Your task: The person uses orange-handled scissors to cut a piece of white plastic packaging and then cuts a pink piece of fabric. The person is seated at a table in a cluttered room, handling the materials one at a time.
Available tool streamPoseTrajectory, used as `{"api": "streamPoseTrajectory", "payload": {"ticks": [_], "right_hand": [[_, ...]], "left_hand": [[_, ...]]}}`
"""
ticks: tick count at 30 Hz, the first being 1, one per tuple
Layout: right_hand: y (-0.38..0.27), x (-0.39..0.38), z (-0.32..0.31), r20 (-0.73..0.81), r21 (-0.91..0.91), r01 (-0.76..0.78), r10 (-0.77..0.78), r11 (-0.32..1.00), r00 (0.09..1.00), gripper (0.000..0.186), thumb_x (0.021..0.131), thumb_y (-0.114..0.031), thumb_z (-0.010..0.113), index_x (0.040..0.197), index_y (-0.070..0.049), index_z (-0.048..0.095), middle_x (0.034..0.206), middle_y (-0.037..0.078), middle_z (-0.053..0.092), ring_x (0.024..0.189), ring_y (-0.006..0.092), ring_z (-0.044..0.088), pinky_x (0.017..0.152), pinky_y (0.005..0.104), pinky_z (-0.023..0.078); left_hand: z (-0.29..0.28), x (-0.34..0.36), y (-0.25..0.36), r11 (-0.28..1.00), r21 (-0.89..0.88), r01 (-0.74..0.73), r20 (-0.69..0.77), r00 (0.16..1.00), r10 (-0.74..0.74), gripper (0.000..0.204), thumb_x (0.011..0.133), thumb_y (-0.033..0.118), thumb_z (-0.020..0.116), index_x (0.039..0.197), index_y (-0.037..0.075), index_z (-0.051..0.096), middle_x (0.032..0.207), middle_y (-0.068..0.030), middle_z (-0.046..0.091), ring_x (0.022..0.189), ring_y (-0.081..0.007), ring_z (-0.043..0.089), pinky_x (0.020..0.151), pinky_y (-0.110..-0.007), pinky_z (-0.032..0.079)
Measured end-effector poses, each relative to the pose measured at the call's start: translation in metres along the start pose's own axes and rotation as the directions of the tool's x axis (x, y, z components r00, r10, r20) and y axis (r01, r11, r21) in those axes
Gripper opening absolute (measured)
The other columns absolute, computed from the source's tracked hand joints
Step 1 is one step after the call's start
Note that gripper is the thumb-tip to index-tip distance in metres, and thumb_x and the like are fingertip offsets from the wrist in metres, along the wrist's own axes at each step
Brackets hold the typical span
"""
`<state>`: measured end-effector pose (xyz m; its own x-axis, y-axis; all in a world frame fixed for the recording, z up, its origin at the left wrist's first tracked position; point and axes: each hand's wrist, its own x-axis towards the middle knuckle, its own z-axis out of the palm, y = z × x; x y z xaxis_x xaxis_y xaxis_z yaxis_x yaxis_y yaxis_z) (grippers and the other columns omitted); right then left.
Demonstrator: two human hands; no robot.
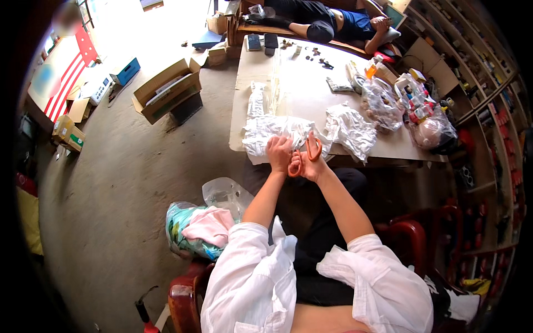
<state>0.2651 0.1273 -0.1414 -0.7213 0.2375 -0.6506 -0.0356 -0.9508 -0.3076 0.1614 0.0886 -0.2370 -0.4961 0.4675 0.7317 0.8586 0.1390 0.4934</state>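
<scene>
My right hand (pixel 307 165) grips orange-handled scissors (pixel 311 150) at the near edge of the white table (pixel 302 83). Beside it, my left hand (pixel 279 152) pinches a piece of crumpled white cloth (pixel 266 133) that hangs over that edge. The scissor blades point into the cloth and are hidden in its folds. A second heap of white cloth (pixel 350 129) lies just right of my hands. My rolled white sleeves come up from the lower edge.
Clear bags of small items (pixel 383 100) and bottles (pixel 413 94) crowd the table's right side, shelves (pixel 488 111) beyond. Another person (pixel 333 22) lies on a bench at the far end. Cardboard boxes (pixel 166 89) stand on the concrete floor at left; a bag of fabric (pixel 200 227) sits by my chair.
</scene>
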Motion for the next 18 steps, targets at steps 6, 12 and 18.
{"api": "streamPoseTrajectory", "payload": {"ticks": [6, 12, 18], "right_hand": [[0.031, -0.016, -0.011, 0.003, -0.302, 0.217, -0.227, 0.928, 0.974, 0.058, 0.078, -0.069, 0.051, 0.064, -0.014, 0.039, 0.052, -0.006, 0.034, 0.041, 0.0052, 0.032, 0.039, 0.0186, 0.029], [0.048, -0.044, -0.006, 0.037, -0.403, 0.334, -0.35, 0.852, 0.936, 0.056, 0.085, -0.065, 0.044, 0.066, -0.013, 0.042, 0.05, -0.005, 0.036, 0.039, 0.0075, 0.036, 0.041, 0.0211, 0.037], [0.061, -0.065, -0.016, 0.134, -0.339, 0.355, -0.329, 0.871, 0.935, 0.062, 0.085, -0.068, 0.036, 0.081, -0.008, 0.049, 0.069, 0.002, 0.049, 0.065, 0.0148, 0.054, 0.078, 0.0346, 0.051]], "left_hand": [[-0.036, 0.003, 0.017, 1.0, -0.027, 0.0, 0.044, 0.999, 0.001, 0.023, 0.07, 0.013, 0.061, 0.093, 0.011, 0.068, 0.071, -0.0033, 0.054, 0.077, -0.0224, 0.051, 0.08, -0.034, 0.038], [-0.048, 0.007, 0.035, 0.997, -0.053, -0.059, 0.048, 0.997, 0.061, 0.024, 0.069, 0.012, 0.061, 0.092, 0.008, 0.067, 0.072, -0.0048, 0.055, 0.077, -0.0237, 0.052, 0.08, -0.035, 0.039], [-0.06, 0.018, 0.043, 0.975, -0.125, -0.183, 0.239, 0.948, 0.208, 0.026, 0.067, 0.011, 0.059, 0.092, 0.005, 0.064, 0.074, -0.0079, 0.06, 0.077, -0.0251, 0.058, 0.074, -0.036, 0.043]]}}
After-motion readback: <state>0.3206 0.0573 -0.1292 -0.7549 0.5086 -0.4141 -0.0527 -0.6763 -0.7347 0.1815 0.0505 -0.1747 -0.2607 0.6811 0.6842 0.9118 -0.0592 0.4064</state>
